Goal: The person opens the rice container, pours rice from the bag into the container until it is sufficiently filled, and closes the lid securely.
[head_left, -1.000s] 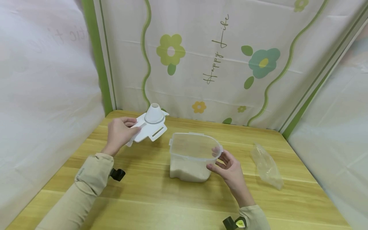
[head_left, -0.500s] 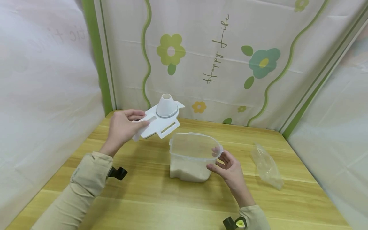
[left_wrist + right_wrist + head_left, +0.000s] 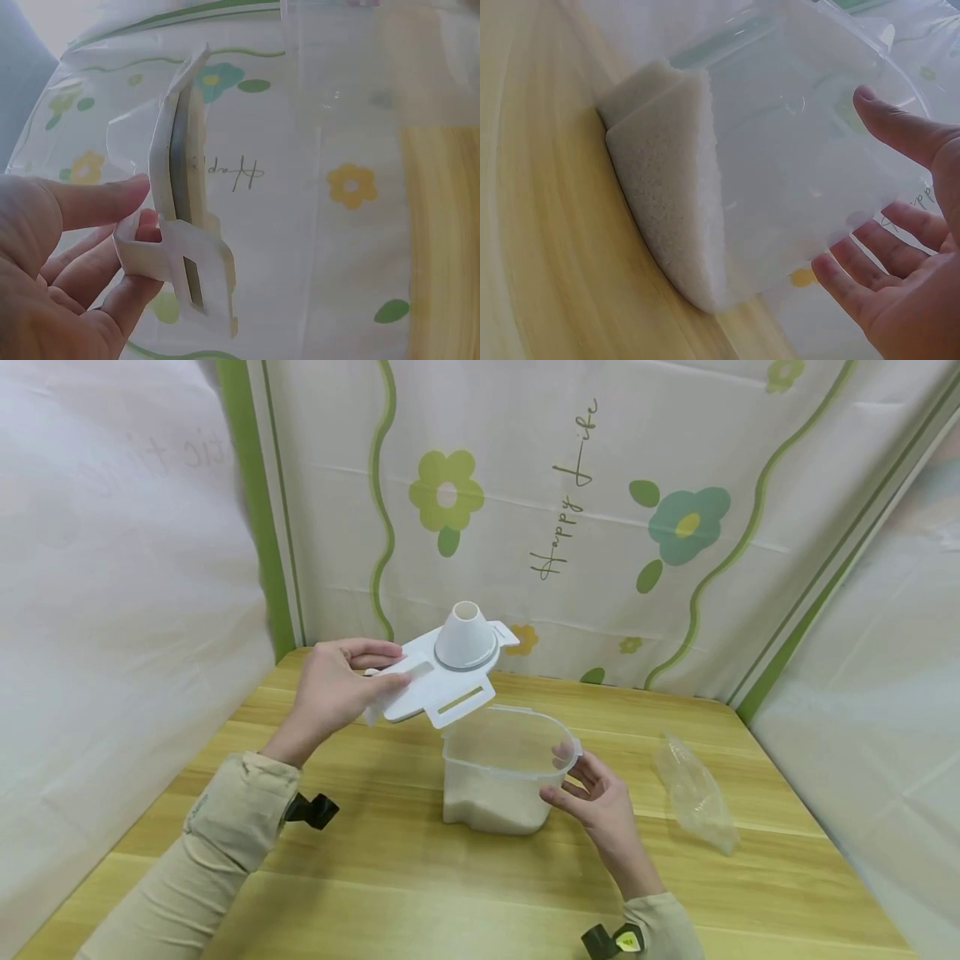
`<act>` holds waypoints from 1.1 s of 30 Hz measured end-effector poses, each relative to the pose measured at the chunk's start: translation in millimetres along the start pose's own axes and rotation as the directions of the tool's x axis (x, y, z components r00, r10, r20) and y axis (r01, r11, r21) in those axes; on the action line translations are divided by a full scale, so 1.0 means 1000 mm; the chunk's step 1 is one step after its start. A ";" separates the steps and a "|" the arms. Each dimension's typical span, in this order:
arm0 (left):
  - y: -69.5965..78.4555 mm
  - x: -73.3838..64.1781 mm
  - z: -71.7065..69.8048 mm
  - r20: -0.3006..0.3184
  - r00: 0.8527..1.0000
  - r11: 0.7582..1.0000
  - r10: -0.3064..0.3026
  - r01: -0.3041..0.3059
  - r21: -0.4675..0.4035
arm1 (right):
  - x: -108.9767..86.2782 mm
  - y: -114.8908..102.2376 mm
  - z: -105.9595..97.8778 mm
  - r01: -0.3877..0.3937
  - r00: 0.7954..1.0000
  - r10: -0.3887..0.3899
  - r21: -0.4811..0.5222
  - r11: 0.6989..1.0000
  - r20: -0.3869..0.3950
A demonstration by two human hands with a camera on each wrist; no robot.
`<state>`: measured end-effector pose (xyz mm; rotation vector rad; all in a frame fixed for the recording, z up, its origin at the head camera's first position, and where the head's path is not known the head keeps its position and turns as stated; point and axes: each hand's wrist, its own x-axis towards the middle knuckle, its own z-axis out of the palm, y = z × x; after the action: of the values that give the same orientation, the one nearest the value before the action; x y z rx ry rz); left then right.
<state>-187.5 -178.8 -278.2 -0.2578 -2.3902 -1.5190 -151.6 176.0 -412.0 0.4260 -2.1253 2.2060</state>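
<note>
My left hand pinches one end of a white plastic lid, thumb on top and fingers beneath. A white cone-shaped spout points up from the lid, and slotted clip flaps stick out at its edges. The lid hangs tilted above the left back rim of a clear plastic container, apart from it as far as I can see. White grains that look like rice fill its lower part, with a sloping top. My right hand holds the container's rounded right end, thumb in front and fingers behind.
A crumpled clear plastic bag lies on the wooden table to the right of the container. A printed fabric curtain stands behind the table, and pale fabric walls close both sides.
My left hand has carried the lid up and to the right, from left of the container to above its left back rim. My right hand and the container have stayed put.
</note>
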 end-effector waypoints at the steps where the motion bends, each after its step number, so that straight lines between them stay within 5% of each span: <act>1: 0.001 0.000 0.001 0.011 1.000 1.000 0.006 -0.005 -0.008 | 0.000 0.000 0.000 -0.001 1.000 0.001 0.008 1.000 0.000; 11: 0.012 0.001 0.015 0.112 0.992 0.995 0.052 -0.042 -0.089 | 0.000 0.002 0.000 -0.004 1.000 0.005 0.036 0.999 -0.007; 33: 0.015 0.005 0.045 0.251 0.956 0.986 0.154 -0.134 -0.095 | 0.001 0.002 0.000 -0.004 1.000 0.004 0.045 0.999 0.002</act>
<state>-194.2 -131.9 -281.3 -0.6714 -2.4425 -1.5958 -153.2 175.5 -413.3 0.4273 -2.0823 2.2608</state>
